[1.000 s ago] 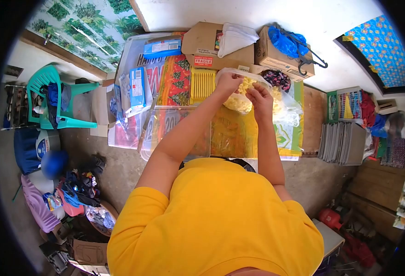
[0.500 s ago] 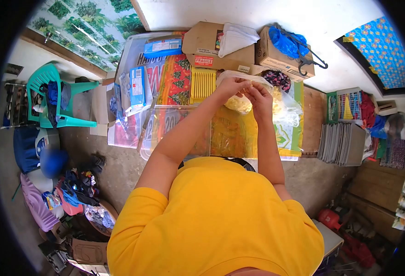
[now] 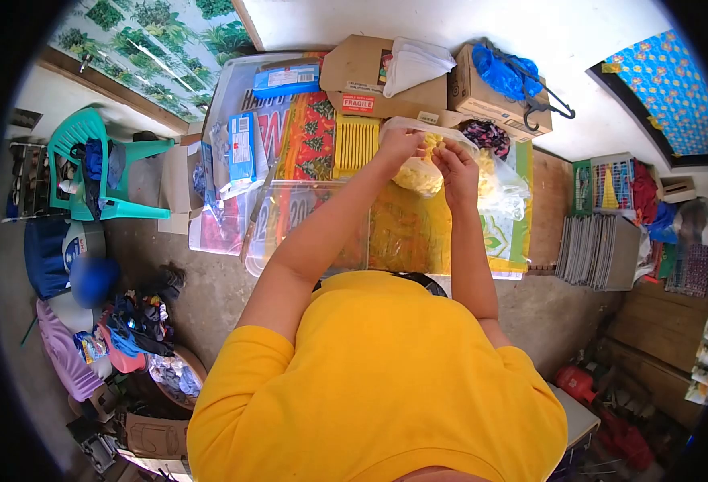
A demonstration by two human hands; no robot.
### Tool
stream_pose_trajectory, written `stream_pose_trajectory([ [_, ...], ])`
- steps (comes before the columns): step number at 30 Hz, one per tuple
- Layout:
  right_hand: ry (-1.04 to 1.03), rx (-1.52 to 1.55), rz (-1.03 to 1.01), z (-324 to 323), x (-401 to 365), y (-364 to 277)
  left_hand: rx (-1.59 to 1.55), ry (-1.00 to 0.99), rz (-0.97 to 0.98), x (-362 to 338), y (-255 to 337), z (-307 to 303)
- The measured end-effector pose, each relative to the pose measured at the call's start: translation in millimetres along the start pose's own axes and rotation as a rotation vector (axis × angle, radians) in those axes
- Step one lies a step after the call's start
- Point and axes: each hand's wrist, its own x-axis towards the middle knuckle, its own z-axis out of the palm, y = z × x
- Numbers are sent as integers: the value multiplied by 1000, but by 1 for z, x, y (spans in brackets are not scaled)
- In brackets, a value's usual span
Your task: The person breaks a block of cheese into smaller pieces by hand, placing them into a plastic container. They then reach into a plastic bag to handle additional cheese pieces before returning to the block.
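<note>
A clear plastic bag lies on the table's far side with small pale-yellow pieces in and around it; their kind is too small to tell. My left hand is closed at the bag's upper left rim, its fingertips gripping the plastic. Just to the right, my right hand has its fingers pinched together over the bag's opening. What that pinch holds, if anything, is too small to make out. Yellow bits show between both hands. Left of the bag sits a yellow ribbed tray.
Behind the bag stand an opened cardboard flap with a white cloth and a carton carrying a blue bag. Blue packets lie to the left, near a long knife-like strip. A green chair stands farther left.
My hands were together over the bag and are now slightly apart. The left has drawn left and the right a little downward, uncovering yellow pieces between them.
</note>
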Motion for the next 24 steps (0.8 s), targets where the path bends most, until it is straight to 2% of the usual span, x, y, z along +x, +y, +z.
stream_pose_trajectory([
  [3, 10, -27, -15, 2, 0, 0, -39, 0, -19, -7, 6, 2],
  [6, 15, -76, -28, 7, -1, -1, 88, 15, -46, -20, 17, 5],
  [9, 24, -117, -34, 10, -1, 1, 108, -119, 52, -10, 5, -6],
  [15, -43, -192, -75, 13, -6, 4, 147, -231, -22, -37, 18, -10],
  [17, -60, -234, -88, 20, -14, 0, 168, -278, 23, -56, 19, -16],
  [21, 26, -409, -192, 46, -42, 3, 261, -287, 66, -121, 38, -49],
  [24, 16, -604, -438, 68, -74, 21, 253, -131, 81, -153, 27, -101],
])
